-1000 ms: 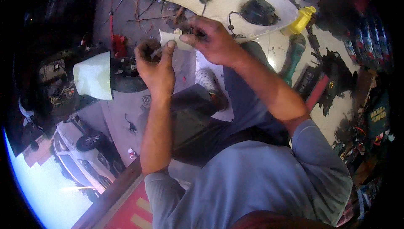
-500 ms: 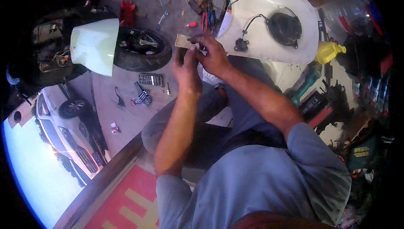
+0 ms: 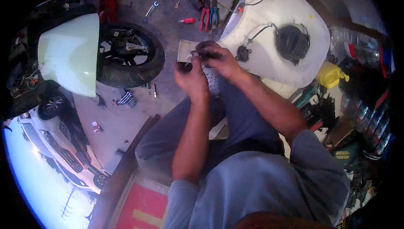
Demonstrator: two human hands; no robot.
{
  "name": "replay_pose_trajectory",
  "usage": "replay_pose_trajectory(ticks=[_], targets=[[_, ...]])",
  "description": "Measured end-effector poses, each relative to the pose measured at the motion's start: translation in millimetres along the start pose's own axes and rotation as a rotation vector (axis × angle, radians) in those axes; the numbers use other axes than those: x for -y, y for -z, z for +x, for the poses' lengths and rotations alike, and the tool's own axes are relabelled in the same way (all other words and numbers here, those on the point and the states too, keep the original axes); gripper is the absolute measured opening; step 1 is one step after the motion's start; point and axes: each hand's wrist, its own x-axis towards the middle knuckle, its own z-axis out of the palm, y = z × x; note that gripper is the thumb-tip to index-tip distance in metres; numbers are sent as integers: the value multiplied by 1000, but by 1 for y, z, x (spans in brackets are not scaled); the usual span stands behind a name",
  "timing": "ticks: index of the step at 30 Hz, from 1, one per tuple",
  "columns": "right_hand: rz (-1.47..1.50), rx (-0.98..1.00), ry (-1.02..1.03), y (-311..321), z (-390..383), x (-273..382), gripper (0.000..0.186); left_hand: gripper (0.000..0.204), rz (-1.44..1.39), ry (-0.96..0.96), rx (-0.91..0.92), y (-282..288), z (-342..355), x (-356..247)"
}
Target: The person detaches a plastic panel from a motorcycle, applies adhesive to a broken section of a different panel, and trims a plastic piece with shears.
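My left hand and my right hand meet above my knees with fingers pinched together. Between them is a small pale rectangular piece, flat-looking, like a card or a small packet; its exact kind is unclear. My left thumb and fingers grip its lower side. The right fingertips press together at its right edge, and what lies under them is hidden. To the right of the hands rests a large cream-coloured panel carrying a round black part and smaller black parts joined by cables.
A black wheel with tyre and a pale green panel are at the left. Red-handled pliers, a wrench, a small red tube and a wrench set lie on the ground. A yellow container stands right.
The whole view has shifted, so the wheel and ground tools appear farther left. My hands stay together at the pale piece, which now shows more of its face.
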Motion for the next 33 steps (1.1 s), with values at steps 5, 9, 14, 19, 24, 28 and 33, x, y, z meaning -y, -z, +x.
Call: replay_pose_trajectory(ticks=[5,9,14,19,24,28,33], targets=[[70,-95,-321,16,24,-10,42,31,-33,26,-83,3,14,18],[-1116,-328,-214,64,112,-57,50,29,47,85,-85,3,13,14],[-1658,-194,-451,84,181,-120,68,25,111,109,-86,3,14,17],[-1645,-263,-461,96,193,-137,66,26,20,105,-57,2,13,16],[-1264,-163,-483,95,156,-71,70,28,-16,154,-93,4,13,22],[288,-22,-484,84,43,-5,80,41,-153,171,-126,5,19,22],[-23,-44,-454,14,-65,6,86,56,-78,335,-116,8,28,9]])
